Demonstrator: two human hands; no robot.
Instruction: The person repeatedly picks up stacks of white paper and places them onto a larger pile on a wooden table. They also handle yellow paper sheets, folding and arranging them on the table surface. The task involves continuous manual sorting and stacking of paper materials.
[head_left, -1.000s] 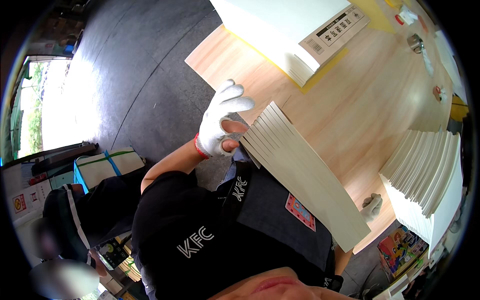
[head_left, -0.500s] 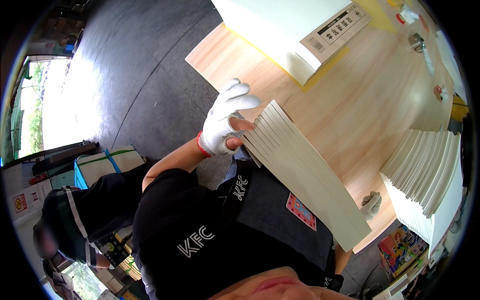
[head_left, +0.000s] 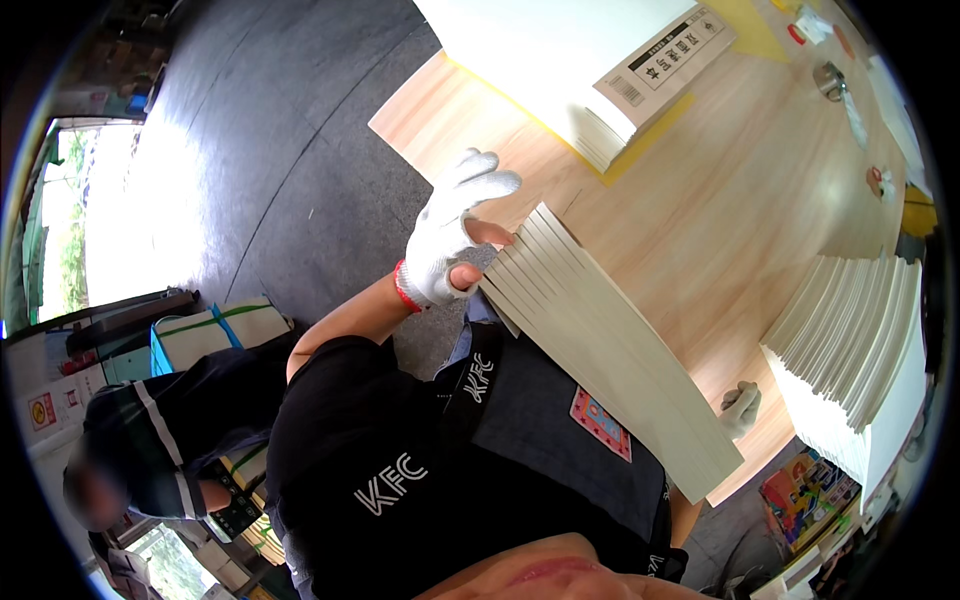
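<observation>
A thick stack of thin notebooks [head_left: 610, 340], seen along its pale edges, slants in front of my chest, its left end fanned into several sections. At that end is my left hand [head_left: 450, 230], in a white glove with bare thumb and forefinger. The forefinger touches the stack's upper corner; the thumb stands apart from it near the lower corner, the gloved fingers stretched out. My right hand [head_left: 741, 408], also gloved, shows past the stack's right end with curled fingers around it, mostly hidden by the stack.
On the wooden table [head_left: 680, 230], a tall notebook stack [head_left: 660, 60] with a labelled spine stands at the back. Fanned notebooks [head_left: 845, 340] lie at the right. A tape roll [head_left: 829, 82] sits far right. A co-worker [head_left: 150, 450] bends at the left.
My left forefinger has moved right, onto the stack's corner, and its gap to the thumb has widened. The stack's left end has shifted slightly. The co-worker's arm has moved.
</observation>
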